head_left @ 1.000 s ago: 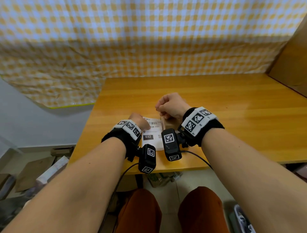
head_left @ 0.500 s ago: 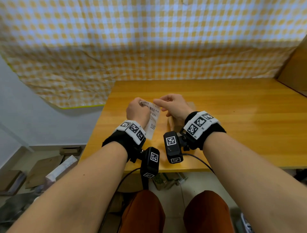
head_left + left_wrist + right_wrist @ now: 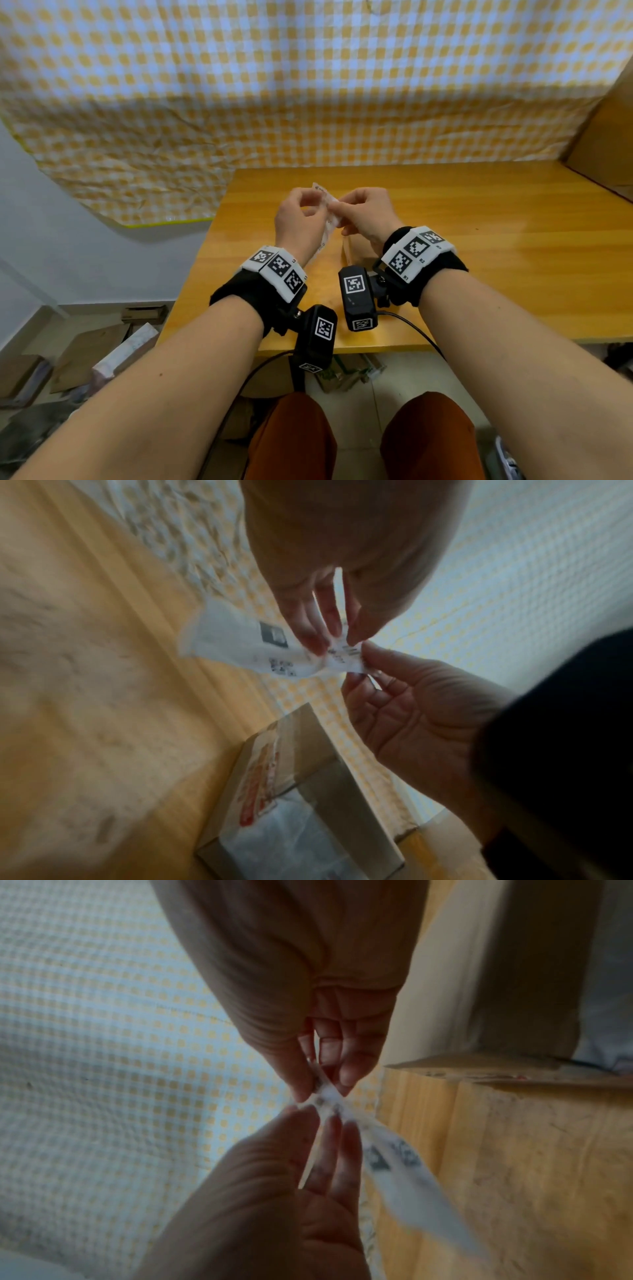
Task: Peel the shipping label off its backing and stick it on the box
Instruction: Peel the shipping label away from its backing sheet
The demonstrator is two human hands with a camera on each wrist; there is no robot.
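1. The shipping label [image 3: 270, 653], a white slip with printed codes, hangs in the air above the desk [image 3: 479, 240], pinched at 1 end between both hands.
2. The left hand [image 3: 298, 222] grips that end with thumb and fingertips curled onto the paper.
3. The right hand [image 3: 363, 214] pinches the same end just beside the left, thumb against fingers, the 2 hands nearly touching.
4. Whether the label has split from its backing there, I cannot tell; the wrist views are blurred.
5. The box [image 3: 308, 799], brown cardboard with red print along 1 side, sits on the desk below the right hand.
6. A yellow checked cloth [image 3: 308, 85] covers the wall behind.
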